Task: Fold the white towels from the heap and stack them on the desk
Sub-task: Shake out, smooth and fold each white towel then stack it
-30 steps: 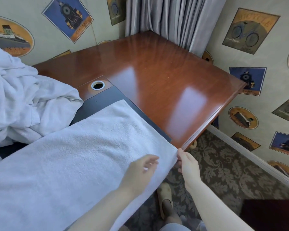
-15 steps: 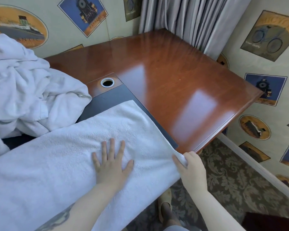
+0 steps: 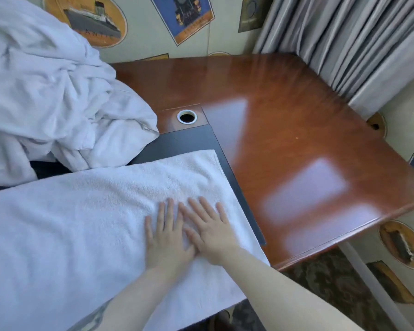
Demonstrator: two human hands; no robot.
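- Left hand [image 3: 166, 237] and right hand [image 3: 212, 231], fingers flat, press one spread white terry towel [image 3: 81, 223].
- Rumpled white towel heap [image 3: 46, 91] waits far left; glossy reddish wooden desk [image 3: 296, 139] shows no stack.

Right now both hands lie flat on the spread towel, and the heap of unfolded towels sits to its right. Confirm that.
Not quite. Left hand and right hand do lie flat on the spread towel, but the head view shows the heap to its left.
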